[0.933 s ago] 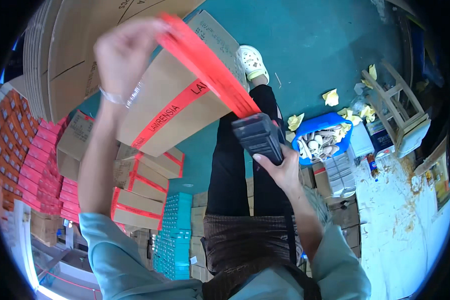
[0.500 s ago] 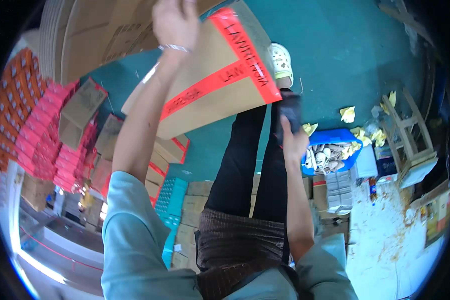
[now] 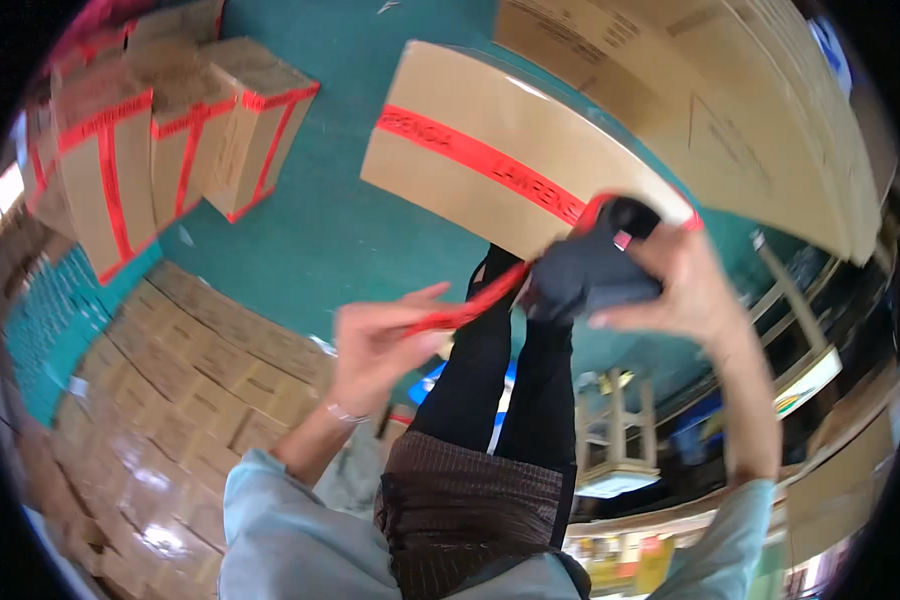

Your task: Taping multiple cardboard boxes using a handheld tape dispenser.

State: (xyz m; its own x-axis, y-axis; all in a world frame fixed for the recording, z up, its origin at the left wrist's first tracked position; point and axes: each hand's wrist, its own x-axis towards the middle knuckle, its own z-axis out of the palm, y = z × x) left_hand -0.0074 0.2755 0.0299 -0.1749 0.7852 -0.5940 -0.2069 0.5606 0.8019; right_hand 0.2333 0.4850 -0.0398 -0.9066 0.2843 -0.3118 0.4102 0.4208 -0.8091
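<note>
The left hand (image 3: pixel 370 345) pinches the free end of a red printed packing tape (image 3: pixel 470 302) between thumb and fingers, and the right hand (image 3: pixel 685 285) is clamped around a black handheld tape dispenser (image 3: pixel 600 265), its thumb below the body and its fingers over the far side. The dispenser overlaps the lower right part of a brown cardboard carton (image 3: pixel 450 85) in this view; whether it touches the carton cannot be told. The tape strip between the hands looks narrow and edge-on, so it could twist and stick to itself if the hands turn out of line, or cling to the black trousers (image 3: pixel 545 375) just behind it if it slackens. A loose pinch could let the end spring back toward the dispenser, and a hard sideways pull could tear it crooked. A knock from the dispenser could also swing the carton askew. The tall stack of flattened cardboard (image 3: pixel 710 110) stands close along the carton's far right side and leaves little room there for the right arm. A wooden stool (image 3: pixel 615 440) is lower right, red-taped cartons (image 3: pixel 110 180) stand well apart on the left, and teal boxes (image 3: pixel 40 330) and stacked brown boxes (image 3: pixel 205 400) lie below them.
</note>
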